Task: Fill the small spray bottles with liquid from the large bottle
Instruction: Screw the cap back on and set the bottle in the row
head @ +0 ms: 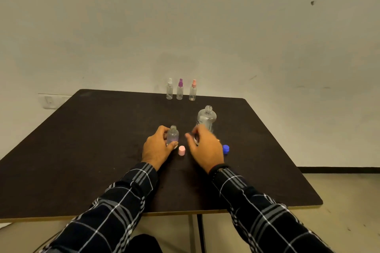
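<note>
Left hand (158,148) curled round small open bottle (172,135), which stands on tabletop (92,139). Right hand (205,147) blurred at base of large bottle (207,118), uncapped; cannot tell if it grips. Risk: narrow neck, quick pour, liquid spills over. Hasty reach could tip large bottle. Pink cap (181,150) just beside, may get wet.

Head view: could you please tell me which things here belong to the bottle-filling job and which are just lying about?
Job: large bottle, uncapped; small open bottle; pink cap; blue cap; white-top spray bottle, purple-top spray bottle and pink-top spray bottle, standing at the far edge of the table.
Lying about: wall socket, left of the table; dark mark, high on the right.
</note>
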